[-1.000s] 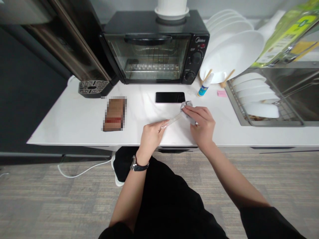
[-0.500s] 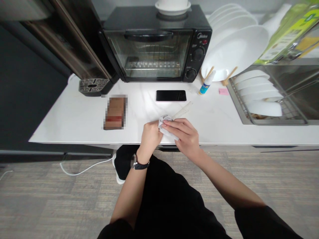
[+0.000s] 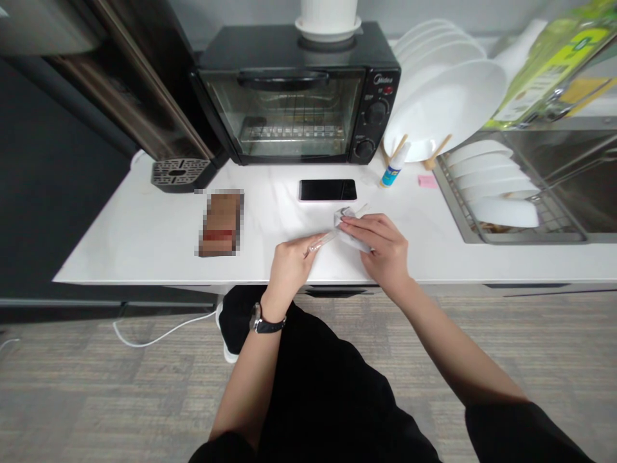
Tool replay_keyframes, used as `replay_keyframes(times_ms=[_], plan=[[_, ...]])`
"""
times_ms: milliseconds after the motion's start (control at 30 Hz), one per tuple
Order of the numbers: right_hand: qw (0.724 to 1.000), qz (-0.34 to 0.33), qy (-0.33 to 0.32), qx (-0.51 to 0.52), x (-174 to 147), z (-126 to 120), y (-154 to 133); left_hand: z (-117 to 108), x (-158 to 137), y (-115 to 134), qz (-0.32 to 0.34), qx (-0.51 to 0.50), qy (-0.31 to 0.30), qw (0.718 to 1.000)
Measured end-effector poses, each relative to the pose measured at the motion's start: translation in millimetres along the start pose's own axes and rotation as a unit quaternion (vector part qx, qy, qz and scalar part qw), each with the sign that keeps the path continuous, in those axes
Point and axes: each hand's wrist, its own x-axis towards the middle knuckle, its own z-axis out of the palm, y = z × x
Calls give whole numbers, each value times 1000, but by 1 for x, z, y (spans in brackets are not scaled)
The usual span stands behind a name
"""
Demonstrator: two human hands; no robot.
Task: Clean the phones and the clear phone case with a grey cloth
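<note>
Here, left hand (image 3: 290, 265) tight on clear strip (image 3: 322, 242), right hand (image 3: 387, 252) over white tissue (image 3: 353, 241).

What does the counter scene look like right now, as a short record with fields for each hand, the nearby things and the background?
Left hand: the hand grips one end of a clear thin item; watch on the wrist
Right hand: the hand holds a crumpled pale cloth against the clear thin item
Phone: lies screen-up and dark, beyond the hands
Right of phone: small bottle with blue label, then a pink item
Left on counter: brown item, pixelated
Background: toaster oven; white plates standing on edge to its right
</note>
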Motion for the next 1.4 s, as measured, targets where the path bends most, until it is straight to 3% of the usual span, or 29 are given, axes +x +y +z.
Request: replay_keyframes(times_ms=[267, 533, 800, 1033, 1400], plan=[[996, 55, 58, -32, 8, -17, 32, 1, -1, 0, -8, -13, 1, 1000], [993, 48, 94, -57, 4, -10, 27, 1, -1, 1, -3, -15, 14, 1000], [997, 45, 65, 21, 0, 14, -7, 1, 1, 3, -3, 5, 7, 1000], [994, -5, 32, 102, -5, 38, -46, -1, 5, 1, -16, 89, -7, 996], [992, -8, -32, 119, 0, 23, -28, -2, 5, 0, 2, 80, 9, 997]])
